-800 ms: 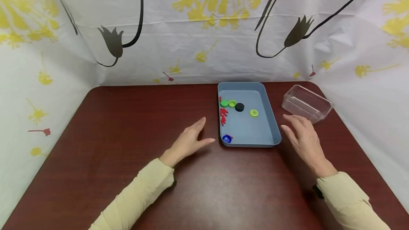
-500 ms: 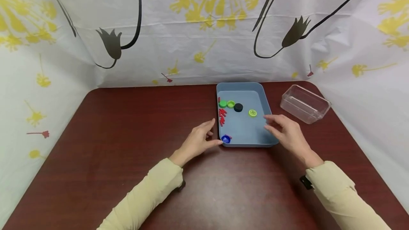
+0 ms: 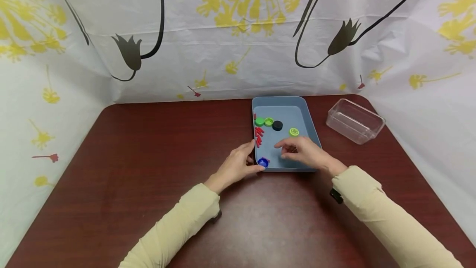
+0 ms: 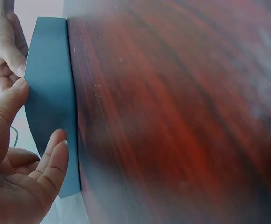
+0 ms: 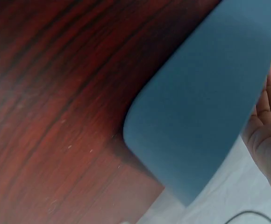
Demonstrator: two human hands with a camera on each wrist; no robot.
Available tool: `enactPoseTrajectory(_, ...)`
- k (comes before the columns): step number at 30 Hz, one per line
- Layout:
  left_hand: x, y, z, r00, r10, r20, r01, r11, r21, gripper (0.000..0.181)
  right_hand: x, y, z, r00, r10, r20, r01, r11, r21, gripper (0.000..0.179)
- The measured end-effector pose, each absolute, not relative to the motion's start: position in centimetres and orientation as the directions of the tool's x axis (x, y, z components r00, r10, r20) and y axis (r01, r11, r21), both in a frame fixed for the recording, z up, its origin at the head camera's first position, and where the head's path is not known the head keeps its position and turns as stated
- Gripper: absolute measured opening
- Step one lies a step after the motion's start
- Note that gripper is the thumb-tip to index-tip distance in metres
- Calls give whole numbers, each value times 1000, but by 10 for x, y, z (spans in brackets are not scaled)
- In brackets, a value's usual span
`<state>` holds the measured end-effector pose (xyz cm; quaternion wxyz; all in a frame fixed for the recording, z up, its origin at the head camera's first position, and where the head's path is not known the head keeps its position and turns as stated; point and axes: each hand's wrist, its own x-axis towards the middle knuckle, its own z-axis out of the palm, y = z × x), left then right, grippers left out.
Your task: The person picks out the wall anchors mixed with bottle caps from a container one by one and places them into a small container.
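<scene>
Dark red wood-grain table (image 3: 167, 144) carries the shallow blue plastic tray (image 3: 290, 113), long axis running away from you. Your left hand (image 3: 238, 162), relaxed, touches its near-left corner; your right hand (image 3: 305, 152), loosely curved, nothing visible held, is over it. Round blue cap (image 3: 263, 162), thin red sticks (image 3: 259, 132): inside, nearer your left.

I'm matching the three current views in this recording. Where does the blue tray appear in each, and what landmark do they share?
Head: the blue tray is right of centre, seen from above.
Left wrist: its outer wall forms a tall band left of centre, the left hand overlapping the lower part.
Right wrist: its outer wall slants from top right toward the bottom, right of centre.
Shared landmark: the dark red tabletop.
</scene>
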<state>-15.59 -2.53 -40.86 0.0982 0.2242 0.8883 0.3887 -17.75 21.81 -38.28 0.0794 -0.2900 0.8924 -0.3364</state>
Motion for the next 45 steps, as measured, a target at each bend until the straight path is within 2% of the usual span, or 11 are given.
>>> enactPoseTrajectory(9,-157,-20,-411,-880,475,-18,326,630,705,90,-190,204,-390,-761,-646,-56,-466,605,-645,27)
enactPoseTrajectory(19,-155,-16,-410,-878,479,-23,325,630,706,88,-199,192,-398,-682,-721,-123,-504,586,-634,26)
enactPoseTrajectory(29,-155,-15,-409,-867,497,-20,340,620,707,86,-200,189,-399,-642,-762,-87,-589,563,-579,30)
enactPoseTrajectory(38,-155,-14,-408,-861,508,-25,351,630,693,87,-200,189,-403,-649,-759,-41,-612,554,-564,22)
enactPoseTrajectory(45,-154,-16,-408,-859,509,-47,342,641,687,87,-202,186,-402,-628,-774,-76,-614,553,-563,26)
